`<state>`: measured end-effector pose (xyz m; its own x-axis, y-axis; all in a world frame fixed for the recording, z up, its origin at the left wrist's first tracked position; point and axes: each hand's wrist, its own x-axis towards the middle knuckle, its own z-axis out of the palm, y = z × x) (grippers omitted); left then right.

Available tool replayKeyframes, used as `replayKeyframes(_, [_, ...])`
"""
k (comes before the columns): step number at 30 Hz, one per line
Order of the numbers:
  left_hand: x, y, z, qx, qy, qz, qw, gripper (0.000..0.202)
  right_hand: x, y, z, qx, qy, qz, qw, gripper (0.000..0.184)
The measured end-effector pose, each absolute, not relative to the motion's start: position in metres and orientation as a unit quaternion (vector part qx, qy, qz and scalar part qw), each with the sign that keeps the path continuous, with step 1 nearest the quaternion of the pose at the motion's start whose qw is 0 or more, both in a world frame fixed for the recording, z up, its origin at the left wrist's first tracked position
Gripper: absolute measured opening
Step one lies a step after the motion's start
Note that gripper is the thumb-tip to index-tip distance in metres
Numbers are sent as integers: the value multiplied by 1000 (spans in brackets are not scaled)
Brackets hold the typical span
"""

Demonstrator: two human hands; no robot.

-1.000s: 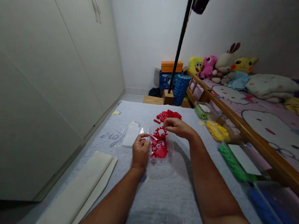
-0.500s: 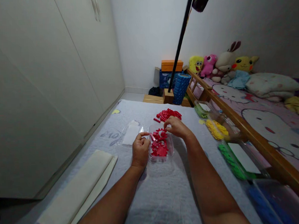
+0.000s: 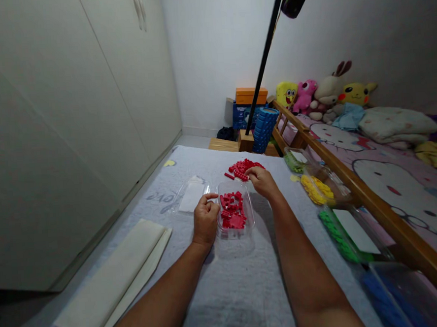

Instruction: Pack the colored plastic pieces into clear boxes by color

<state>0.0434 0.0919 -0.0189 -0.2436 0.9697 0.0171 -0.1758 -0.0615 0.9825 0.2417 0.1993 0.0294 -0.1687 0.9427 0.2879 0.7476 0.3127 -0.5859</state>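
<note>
A clear plastic box [image 3: 252,215] holds several small red building pieces [image 3: 233,217]. At its left rim is my left hand [image 3: 206,218], fingers curled and closed on the edge, the index finger lying along the top. Beyond the box lies a pile of red building pieces [image 3: 243,169] on the cloth. My right hand [image 3: 262,181] is at the pile's near right side, thumb and fingers pinched together; what is between the fingertips, if anything, is too small to tell. One long red piece [image 3: 229,175] lies just left of the pile.
A clear lid with a white label [image 3: 191,194] lies left of the box. Folded cream cloth [image 3: 118,278] is at the near left. Along the right edge stand boxes of yellow pieces [image 3: 317,189], green pieces [image 3: 336,235] and blue pieces [image 3: 393,296], beside a wooden bed rail [image 3: 353,190].
My right hand has moved from over the box's far right side up to the red pile. A red piece near the box's far end now lies lower among the others. My left hand has stayed still.
</note>
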Motion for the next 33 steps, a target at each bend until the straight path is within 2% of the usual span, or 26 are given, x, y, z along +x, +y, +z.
replayKeyframes(4, [43, 92, -19, 399, 494, 610, 473, 26, 238, 209, 16, -565, -738, 218, 297, 33])
replayKeyframes(8, [43, 92, -19, 397, 492, 611, 475, 29, 220, 228, 17, -542, -783, 227, 203, 36])
replayKeyframes(13, [42, 92, -21, 401, 493, 610, 474, 27, 195, 252, 31, -516, -830, 207, 37, 39])
replayKeyframes(18, [42, 93, -21, 398, 494, 610, 474, 27, 180, 260, 41, -520, -830, 199, -23, 31])
replayKeyframes(22, [42, 93, -20, 401, 493, 610, 473, 25, 184, 252, 47, -535, -822, 194, -11, 25])
replayKeyframes(27, [41, 92, -20, 403, 495, 608, 472, 26, 210, 221, 64, -555, -804, 197, 80, 36])
replayKeyframes(30, [42, 91, -18, 402, 492, 610, 472, 25, 220, 192, 71, -516, -795, 275, 161, 32])
replayKeyframes(33, [43, 91, -16, 401, 491, 613, 471, 25, 217, 164, 71, -465, -803, 338, 157, 28])
